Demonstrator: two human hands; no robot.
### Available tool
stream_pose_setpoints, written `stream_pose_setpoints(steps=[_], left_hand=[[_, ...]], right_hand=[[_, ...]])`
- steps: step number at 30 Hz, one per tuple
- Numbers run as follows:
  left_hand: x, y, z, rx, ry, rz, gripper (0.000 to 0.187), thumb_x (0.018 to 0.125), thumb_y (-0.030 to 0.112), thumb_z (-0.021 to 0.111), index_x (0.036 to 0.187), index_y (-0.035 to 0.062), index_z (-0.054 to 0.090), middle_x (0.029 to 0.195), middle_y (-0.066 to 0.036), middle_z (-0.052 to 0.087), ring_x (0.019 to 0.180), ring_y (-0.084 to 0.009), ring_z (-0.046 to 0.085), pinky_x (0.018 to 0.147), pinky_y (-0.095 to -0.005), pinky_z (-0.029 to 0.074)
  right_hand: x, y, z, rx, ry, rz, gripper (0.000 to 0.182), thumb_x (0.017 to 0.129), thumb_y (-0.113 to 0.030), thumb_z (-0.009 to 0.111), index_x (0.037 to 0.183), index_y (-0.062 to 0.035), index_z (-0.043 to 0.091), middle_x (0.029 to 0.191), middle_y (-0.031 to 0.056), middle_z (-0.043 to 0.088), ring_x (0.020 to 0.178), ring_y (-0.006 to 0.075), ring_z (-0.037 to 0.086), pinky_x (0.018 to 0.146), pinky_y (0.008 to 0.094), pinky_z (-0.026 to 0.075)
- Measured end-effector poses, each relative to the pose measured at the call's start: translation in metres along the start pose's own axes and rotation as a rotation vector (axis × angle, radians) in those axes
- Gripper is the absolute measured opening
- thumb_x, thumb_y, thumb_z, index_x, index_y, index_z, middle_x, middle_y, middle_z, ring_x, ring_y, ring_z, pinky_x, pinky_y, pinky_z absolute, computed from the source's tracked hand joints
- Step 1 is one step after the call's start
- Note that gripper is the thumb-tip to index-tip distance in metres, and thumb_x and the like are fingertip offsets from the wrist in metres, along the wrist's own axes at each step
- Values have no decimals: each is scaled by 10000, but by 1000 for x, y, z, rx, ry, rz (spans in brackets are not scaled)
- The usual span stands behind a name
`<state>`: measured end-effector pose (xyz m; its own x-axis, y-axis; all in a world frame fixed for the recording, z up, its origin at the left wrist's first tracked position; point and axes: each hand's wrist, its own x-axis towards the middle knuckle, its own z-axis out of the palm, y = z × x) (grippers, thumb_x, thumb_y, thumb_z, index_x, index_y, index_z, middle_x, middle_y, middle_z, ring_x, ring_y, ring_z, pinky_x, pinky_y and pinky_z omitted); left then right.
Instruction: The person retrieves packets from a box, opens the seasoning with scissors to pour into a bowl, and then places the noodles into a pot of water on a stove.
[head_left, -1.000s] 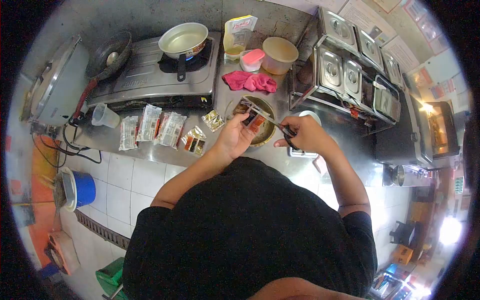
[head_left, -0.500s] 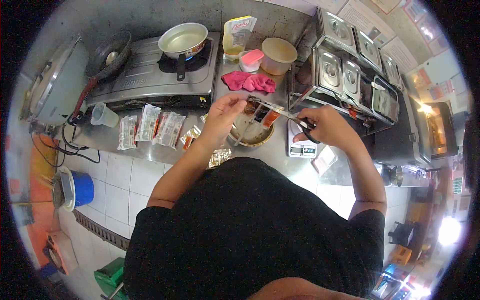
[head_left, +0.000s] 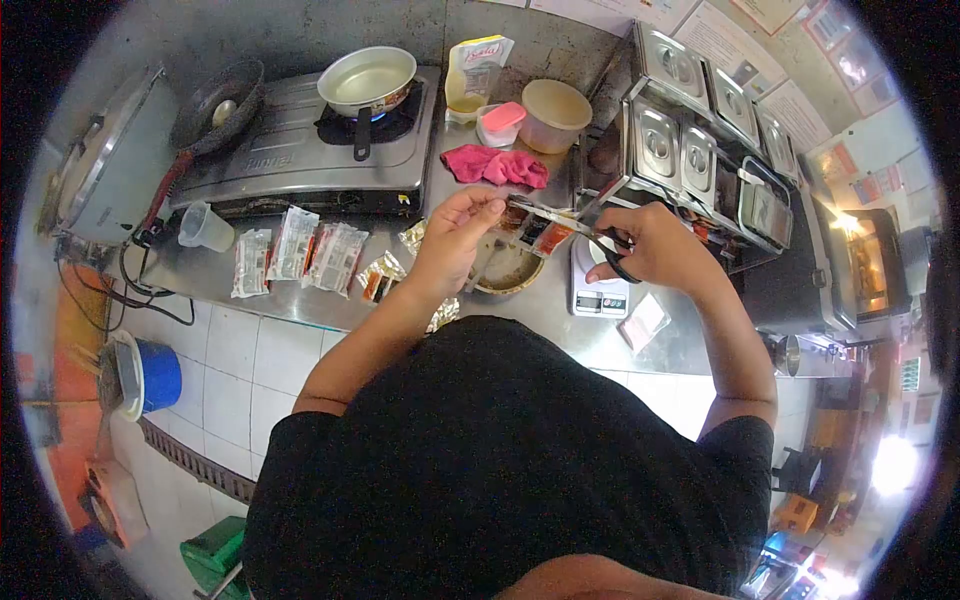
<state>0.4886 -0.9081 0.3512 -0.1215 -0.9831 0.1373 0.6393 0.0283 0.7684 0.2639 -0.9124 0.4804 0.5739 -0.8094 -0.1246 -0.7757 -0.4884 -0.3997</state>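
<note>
Over the bowl (head_left: 512, 288), my left hand (head_left: 450, 240) pinches a small dark-and-orange seasoning sachet (head_left: 551, 239) by its left end. My right hand (head_left: 662, 248) grips black-handled scissors (head_left: 622, 265), their metal blades pointing left along the sachet's upper edge. Inside the bowl, partly hidden by my left hand and the sachet, is a pale utensil handle. Torn foil wrappers (head_left: 380, 277) lie just left of my left forearm. Below my right hand, a white kitchen scale (head_left: 598, 297) sits on the steel counter.
Several clear packets (head_left: 336, 258) and a plastic cup (head_left: 207, 228) lie left. Behind them a white pan (head_left: 366, 85) stands over a blue flame on the stove (head_left: 280, 140). A pink cloth (head_left: 494, 167) and round tub (head_left: 555, 115) are ahead; a lidded steel container rack (head_left: 660, 150) stands right.
My right hand has shifted slightly left with the scissors. The sachet is tilted a little differently under the blades, and my left hand still pinches its end.
</note>
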Motion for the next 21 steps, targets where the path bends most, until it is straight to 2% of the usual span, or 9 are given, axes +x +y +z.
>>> stream_pose_setpoints(steps=[6,8,16,21], left_hand=[[0,2,2,5,17,21,115,834,104,588,932,45,590,874,-9,598,838,-79,530,790,-232,403],[0,1,3,5,41,32,115,831,103,592,931,45,593,874,-8,597,839,-78,529,796,-232,400],[-4,-4,4,-55,-61,-3,114,828,82,593,931,34,584,870,-16,598,811,-80,539,758,-225,422],[-5,0,6,-43,-39,-21,110,835,80,582,932,28,575,866,-23,600,809,-82,545,759,-233,426]], right_hand=[[1,5,0,-48,13,13,492,568,-398,772,887,-60,610,662,146,593,635,332,584,564,387,430],[1,7,1,-24,61,-79,418,575,-267,801,851,-33,593,513,64,453,480,166,419,476,302,337],[0,-1,-4,0,27,-92,476,549,-307,807,867,-24,595,556,85,506,504,203,475,504,319,379],[2,3,-2,-14,18,-88,502,538,-319,810,879,-22,592,574,88,523,514,219,486,506,321,381]])
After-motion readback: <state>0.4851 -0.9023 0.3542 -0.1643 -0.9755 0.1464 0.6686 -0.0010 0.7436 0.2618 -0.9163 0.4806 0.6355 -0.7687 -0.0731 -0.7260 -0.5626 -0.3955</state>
